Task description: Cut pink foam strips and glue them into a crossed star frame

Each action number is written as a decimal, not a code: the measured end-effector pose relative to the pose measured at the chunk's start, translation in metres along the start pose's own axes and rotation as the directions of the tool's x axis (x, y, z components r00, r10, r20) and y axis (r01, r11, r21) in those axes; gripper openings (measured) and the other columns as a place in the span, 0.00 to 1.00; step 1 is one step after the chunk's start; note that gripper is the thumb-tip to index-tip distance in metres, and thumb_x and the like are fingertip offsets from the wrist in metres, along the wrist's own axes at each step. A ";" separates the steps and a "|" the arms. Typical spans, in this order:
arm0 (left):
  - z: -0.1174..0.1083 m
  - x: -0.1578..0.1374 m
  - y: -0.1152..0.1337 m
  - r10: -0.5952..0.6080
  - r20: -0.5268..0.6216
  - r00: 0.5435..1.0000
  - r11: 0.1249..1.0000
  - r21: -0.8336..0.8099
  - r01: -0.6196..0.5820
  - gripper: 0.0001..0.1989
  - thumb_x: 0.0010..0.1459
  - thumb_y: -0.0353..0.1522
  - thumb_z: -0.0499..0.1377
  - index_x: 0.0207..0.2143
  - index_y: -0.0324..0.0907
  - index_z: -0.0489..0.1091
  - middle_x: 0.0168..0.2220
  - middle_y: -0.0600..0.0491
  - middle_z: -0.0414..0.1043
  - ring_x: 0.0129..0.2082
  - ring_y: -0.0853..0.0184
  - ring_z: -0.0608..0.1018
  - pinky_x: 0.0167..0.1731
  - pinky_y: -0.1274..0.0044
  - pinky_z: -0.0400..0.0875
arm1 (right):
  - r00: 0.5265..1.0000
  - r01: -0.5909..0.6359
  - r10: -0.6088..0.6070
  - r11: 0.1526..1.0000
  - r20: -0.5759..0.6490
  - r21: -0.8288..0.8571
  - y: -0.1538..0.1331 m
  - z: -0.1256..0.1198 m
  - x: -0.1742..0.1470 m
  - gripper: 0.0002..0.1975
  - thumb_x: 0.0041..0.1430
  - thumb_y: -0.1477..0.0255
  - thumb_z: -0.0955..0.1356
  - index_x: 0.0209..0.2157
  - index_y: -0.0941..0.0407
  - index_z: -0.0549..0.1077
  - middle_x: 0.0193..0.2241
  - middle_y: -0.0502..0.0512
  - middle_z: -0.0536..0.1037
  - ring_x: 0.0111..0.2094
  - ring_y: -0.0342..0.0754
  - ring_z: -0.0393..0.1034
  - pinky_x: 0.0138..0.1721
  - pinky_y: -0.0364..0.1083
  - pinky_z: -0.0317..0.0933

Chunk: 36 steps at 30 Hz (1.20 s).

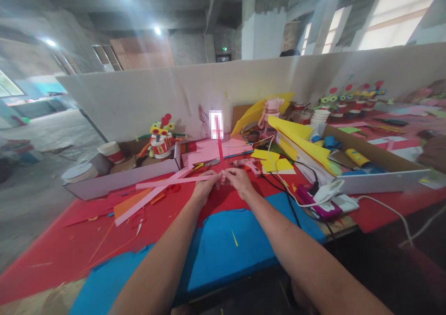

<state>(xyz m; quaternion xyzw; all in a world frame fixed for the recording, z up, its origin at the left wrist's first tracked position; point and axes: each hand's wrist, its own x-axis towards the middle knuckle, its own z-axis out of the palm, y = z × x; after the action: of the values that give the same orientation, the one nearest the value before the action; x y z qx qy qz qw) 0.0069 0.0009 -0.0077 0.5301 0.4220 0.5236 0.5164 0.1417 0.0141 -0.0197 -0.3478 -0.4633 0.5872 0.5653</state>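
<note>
My left hand [206, 185] is closed in a pinch over the middle of the red table. A pink paper strip [174, 181] runs out from its fingertips to the left. A red paper strip [220, 150] stands up and away from the same spot, its far end lost in a blurred patch. My right hand [239, 181] pinches where the two strips meet, its fingertips touching those of the left. The exact fold between the fingers is too small to make out. A pink glue gun [248, 165] lies just beyond my right hand.
Yellow-handled pliers [205, 165] lie beyond my left hand. A paper-cup robot figure [162, 141] stands in the left box [128, 179]. At right are a box [383, 181] of coloured paper rolls and a purple power strip [318, 204] with cables. Blue sheets [240, 245] cover the near edge.
</note>
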 end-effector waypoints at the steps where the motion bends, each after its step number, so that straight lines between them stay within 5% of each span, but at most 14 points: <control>1: 0.000 0.000 0.000 0.004 -0.006 1.000 1.000 0.002 -0.004 0.16 0.46 0.39 0.67 0.18 0.40 0.66 0.16 0.55 0.68 0.17 0.73 0.68 0.20 0.80 0.59 | 1.000 0.000 0.000 1.000 -0.007 -0.001 0.000 0.000 0.000 0.17 0.40 0.57 0.74 0.20 0.56 0.74 0.17 0.48 0.73 0.20 0.43 0.67 0.29 0.46 0.67; 16: -0.005 0.004 -0.005 0.024 -0.018 1.000 1.000 0.010 -0.024 0.17 0.46 0.41 0.67 0.19 0.40 0.66 0.16 0.56 0.67 0.17 0.73 0.68 0.19 0.80 0.58 | 0.996 -0.089 0.087 0.994 0.030 0.068 -0.006 -0.001 -0.003 0.16 0.34 0.61 0.78 0.23 0.58 0.77 0.20 0.49 0.76 0.24 0.43 0.71 0.35 0.46 0.71; 22: -0.003 0.001 -0.002 0.045 -0.037 0.998 0.998 0.039 -0.044 0.18 0.48 0.42 0.66 0.19 0.41 0.65 0.15 0.57 0.66 0.16 0.73 0.66 0.19 0.80 0.56 | 0.999 -0.030 0.026 0.992 -0.035 -0.119 -0.004 -0.005 -0.001 0.13 0.40 0.63 0.75 0.27 0.57 0.79 0.18 0.47 0.75 0.22 0.43 0.70 0.27 0.43 0.65; 36: -0.008 0.008 -0.008 0.038 -0.006 0.999 0.999 -0.023 -0.039 0.15 0.45 0.41 0.67 0.20 0.37 0.72 0.18 0.53 0.69 0.19 0.72 0.69 0.23 0.79 0.62 | 0.998 0.011 -0.012 1.000 -0.062 -0.017 -0.008 0.004 -0.004 0.17 0.33 0.62 0.78 0.22 0.57 0.73 0.19 0.49 0.76 0.24 0.46 0.72 0.33 0.47 0.70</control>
<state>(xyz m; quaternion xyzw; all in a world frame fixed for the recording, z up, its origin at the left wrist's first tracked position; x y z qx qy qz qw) 0.0006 0.0107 -0.0149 0.5309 0.4071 0.5396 0.5111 0.1410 0.0089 -0.0113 -0.3680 -0.4524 0.5687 0.5800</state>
